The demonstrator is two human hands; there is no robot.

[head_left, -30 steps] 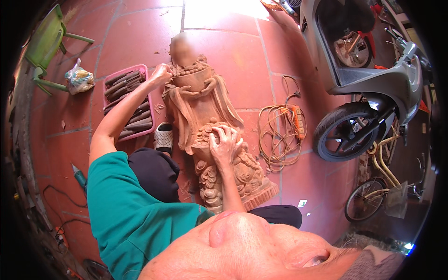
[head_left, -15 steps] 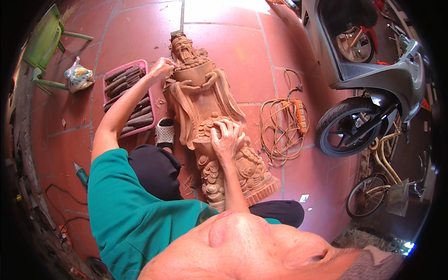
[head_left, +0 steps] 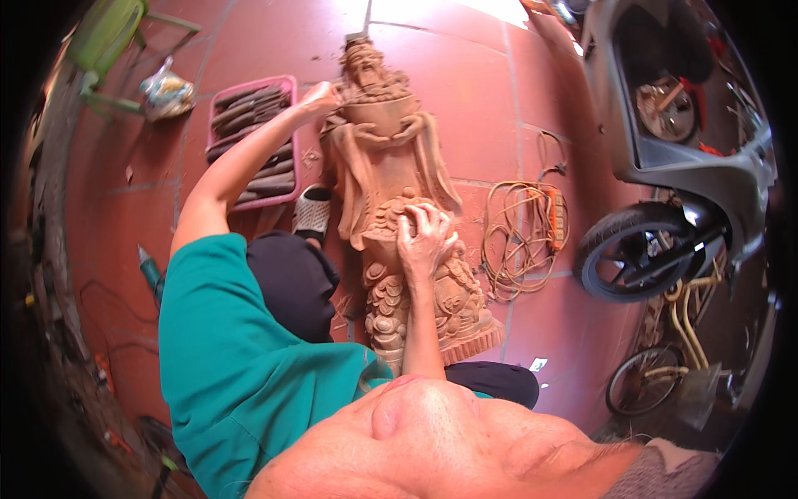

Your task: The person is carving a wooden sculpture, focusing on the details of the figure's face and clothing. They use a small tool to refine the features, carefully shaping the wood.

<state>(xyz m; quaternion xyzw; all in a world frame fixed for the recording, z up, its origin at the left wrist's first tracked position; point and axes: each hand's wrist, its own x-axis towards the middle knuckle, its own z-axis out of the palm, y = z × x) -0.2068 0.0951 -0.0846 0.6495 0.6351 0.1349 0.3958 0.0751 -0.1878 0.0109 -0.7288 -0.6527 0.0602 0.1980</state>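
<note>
A carved wooden statue (head_left: pixel 389 170) of a bearded figure holding a bowl lies face up on the floor, its head at the far end. My left hand (head_left: pixel 322 98) is closed beside the rim of the carved bowl, at the statue's upper left. Whatever its fingers hold, if anything, is hidden. Over the carved coins in the middle of the statue rests my right hand (head_left: pixel 424 237), fingers apart and slightly bent, touching the wood. No tool shows in it.
Left of the statue, a pink basket (head_left: pixel 294 166) holds several dark-handled tools. A coiled cord (head_left: pixel 507 249) with an orange power strip (head_left: pixel 555 220) lies to the right, near a grey scooter (head_left: pixel 690 179). A green chair (head_left: pixel 106 37) and plastic bag (head_left: pixel 166 93) are far left.
The whole scene has shifted slightly right and, at the far end, upward in view. Both hands keep about the same places on the statue.
</note>
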